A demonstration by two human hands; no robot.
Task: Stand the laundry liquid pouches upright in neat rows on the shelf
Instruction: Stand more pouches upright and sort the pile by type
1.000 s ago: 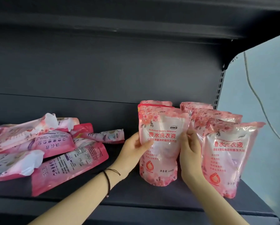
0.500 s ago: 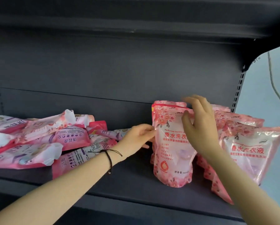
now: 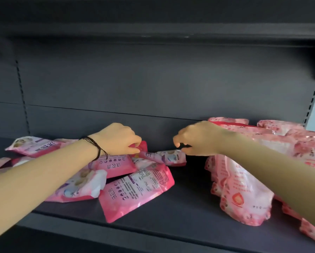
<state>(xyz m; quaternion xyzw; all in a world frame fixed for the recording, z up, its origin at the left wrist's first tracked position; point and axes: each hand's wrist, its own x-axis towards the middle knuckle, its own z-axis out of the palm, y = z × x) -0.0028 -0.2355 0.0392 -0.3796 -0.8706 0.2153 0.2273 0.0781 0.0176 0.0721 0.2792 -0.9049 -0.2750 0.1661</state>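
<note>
Where the left hand (image 3: 116,139) pinches, a red pouch (image 3: 143,145) lies beneath.

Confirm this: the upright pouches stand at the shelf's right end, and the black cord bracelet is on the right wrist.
Wrong wrist: the head view shows the black cord bracelet on the left wrist. The upright pouches do stand at the shelf's right end.

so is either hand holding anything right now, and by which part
Left hand pinches the red pouch by its corner; right hand holds nothing.
</note>
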